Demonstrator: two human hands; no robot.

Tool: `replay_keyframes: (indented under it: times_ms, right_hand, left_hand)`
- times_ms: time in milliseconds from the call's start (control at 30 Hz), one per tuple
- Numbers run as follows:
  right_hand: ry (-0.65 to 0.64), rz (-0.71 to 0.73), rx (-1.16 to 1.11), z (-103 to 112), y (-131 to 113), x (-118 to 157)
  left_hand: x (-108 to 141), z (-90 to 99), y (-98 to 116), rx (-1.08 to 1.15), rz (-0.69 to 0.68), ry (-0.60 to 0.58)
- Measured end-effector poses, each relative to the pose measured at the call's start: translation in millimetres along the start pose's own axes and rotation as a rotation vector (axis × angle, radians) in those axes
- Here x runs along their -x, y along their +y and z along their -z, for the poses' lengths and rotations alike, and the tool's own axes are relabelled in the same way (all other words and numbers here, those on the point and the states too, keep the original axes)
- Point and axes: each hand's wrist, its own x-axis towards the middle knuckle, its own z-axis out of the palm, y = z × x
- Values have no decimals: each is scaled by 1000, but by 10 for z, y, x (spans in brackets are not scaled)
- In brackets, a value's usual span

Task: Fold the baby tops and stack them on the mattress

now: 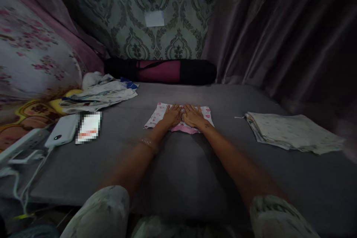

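Note:
A small white cloth garment with pink-red prints and a pink lower edge lies spread on the grey bed surface, in the middle of the head view. Pressed flat on its left half is my left hand, fingers stretched out and pointing away from me. My right hand lies palm down beside it on the right half, its fingers spread. The two hands are close together at the garment's centre. Neither grips the fabric, and what lies under the palms is hidden.
A folded stack of pale cloth lies on the right. Rumpled clothes are at the left, near a white power bank, a blurred-out card and a power strip with cables. A long black-and-pink bag lies along the wall.

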Motion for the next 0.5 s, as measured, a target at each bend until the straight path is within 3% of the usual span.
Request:
replay_keyframes:
  times_ms: [200,500]
  right_hand:
    - [8,-13,-26,-146,-12,-49]
    - [19,-19,-36,-145,-3,-39]
  left_hand:
    - [-23,-133,-72,-82,32,1]
    - [-23,-97,-36,-88,35,-11]
